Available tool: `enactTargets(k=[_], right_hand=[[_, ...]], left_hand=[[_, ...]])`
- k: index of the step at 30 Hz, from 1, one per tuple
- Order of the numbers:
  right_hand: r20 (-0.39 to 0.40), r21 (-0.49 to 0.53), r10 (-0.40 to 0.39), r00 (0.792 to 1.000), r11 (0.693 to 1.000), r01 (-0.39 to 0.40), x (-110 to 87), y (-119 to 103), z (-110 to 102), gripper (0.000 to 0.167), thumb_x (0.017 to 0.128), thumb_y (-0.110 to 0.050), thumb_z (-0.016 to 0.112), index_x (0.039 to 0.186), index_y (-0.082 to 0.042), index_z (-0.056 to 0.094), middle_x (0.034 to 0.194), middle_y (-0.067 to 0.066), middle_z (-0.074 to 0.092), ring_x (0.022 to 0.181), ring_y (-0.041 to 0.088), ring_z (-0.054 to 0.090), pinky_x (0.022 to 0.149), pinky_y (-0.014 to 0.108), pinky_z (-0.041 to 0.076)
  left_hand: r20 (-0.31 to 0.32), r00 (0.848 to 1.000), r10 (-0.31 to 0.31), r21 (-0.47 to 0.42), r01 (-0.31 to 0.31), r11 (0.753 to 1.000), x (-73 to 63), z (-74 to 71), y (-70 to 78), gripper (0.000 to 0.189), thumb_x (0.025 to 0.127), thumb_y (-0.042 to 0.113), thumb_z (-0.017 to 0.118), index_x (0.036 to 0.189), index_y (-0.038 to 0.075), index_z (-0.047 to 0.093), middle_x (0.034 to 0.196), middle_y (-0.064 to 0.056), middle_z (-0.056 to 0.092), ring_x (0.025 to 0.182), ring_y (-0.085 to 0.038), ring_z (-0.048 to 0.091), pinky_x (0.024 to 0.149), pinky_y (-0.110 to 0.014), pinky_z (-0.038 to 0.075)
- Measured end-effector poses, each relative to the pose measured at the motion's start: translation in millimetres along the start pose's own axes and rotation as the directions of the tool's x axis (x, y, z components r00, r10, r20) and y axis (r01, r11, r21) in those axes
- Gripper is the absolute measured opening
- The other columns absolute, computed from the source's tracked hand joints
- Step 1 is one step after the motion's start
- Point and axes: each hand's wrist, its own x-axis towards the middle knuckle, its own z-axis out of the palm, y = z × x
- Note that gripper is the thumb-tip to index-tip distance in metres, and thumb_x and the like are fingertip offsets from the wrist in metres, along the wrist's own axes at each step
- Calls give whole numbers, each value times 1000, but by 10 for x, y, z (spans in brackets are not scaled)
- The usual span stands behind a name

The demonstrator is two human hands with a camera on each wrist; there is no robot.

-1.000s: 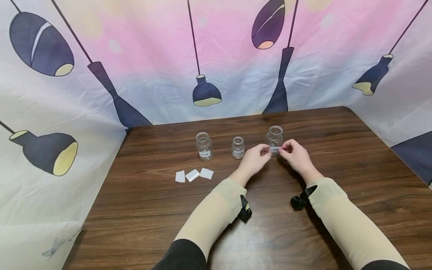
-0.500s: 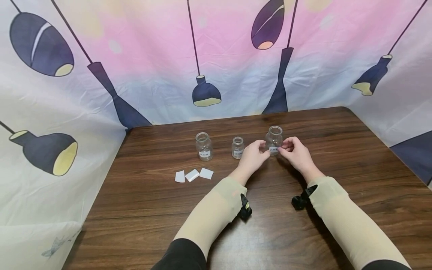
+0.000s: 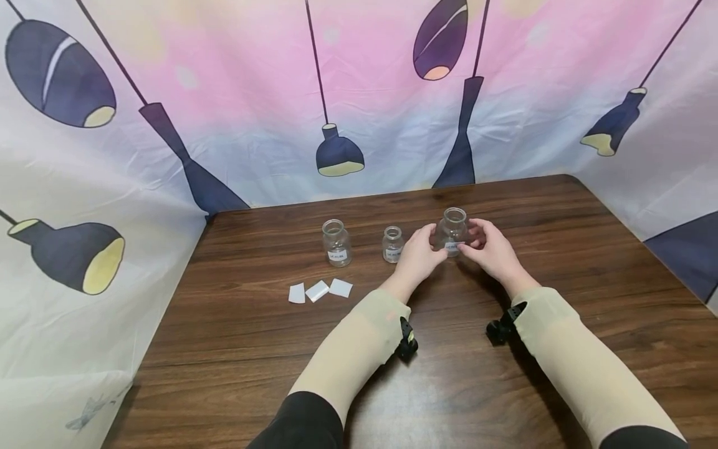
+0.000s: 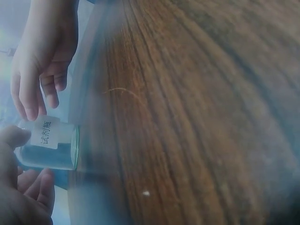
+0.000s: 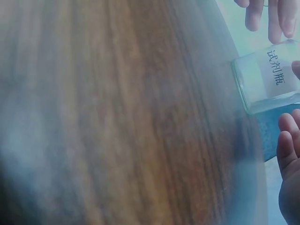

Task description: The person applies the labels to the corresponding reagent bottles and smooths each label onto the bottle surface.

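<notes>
A clear wide-mouthed reagent bottle (image 3: 453,227) stands upright on the table between both hands. Its white label (image 4: 45,133) carries black Chinese characters and lies against the glass low on the near side. From the left, my left hand (image 3: 415,259) holds the bottle, thumb on the label's left end and fingers curving along the glass. My right hand (image 3: 496,252) does likewise from the right, its thumb on the label's other end. In the right wrist view the label (image 5: 274,70) shows partly, with a thumb at its edge.
A smaller labelled bottle (image 3: 392,244) stands just left of my left hand, partly hidden by it. Farther left is another labelled bottle (image 3: 336,243). Several small white paper pieces (image 3: 317,291) lie in front of it. A printed curtain (image 3: 269,93) hangs behind the brown table (image 3: 224,349).
Both hands have shifted from pinching the label's ends to curving round the bottle, thumbs on the label. The label now lies against the glass. The head view has shifted slightly.
</notes>
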Motion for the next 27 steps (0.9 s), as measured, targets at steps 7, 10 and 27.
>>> enactTargets(k=[7, 10, 27], right_hand=[[63, -3, -36, 997, 999, 36, 41, -9, -9, 72, 85, -14, 69, 144, -2, 30, 122, 24, 50, 95, 36, 57, 82, 50, 46], [69, -8, -53, 996, 998, 54, 46, -24, -1, 71, 84, -12, 69, 144, -4, 31, 122, 23, 50, 93, 34, 57, 80, 49, 47], [72, -41, -15, 997, 999, 18, 71, -68, 12, 66, 86, -15, 68, 142, -4, 35, 128, 21, 45, 94, 32, 58, 80, 47, 47]], left_hand=[[13, 1000, 6, 31, -7, 1000, 29, 12, 45, 63, 85, 26, 68, 140, 10, 41, 138, -8, 46, 111, -18, 55, 90, -30, 45], [15, 1000, 7, 53, -8, 999, 39, 35, 57, 62, 86, 28, 68, 140, 10, 42, 138, -9, 46, 119, -20, 50, 96, -32, 42], [41, 999, -26, 147, 19, 989, 131, 89, 6, 67, 88, 27, 65, 144, 7, 33, 143, -11, 40, 125, -22, 46, 100, -31, 38]])
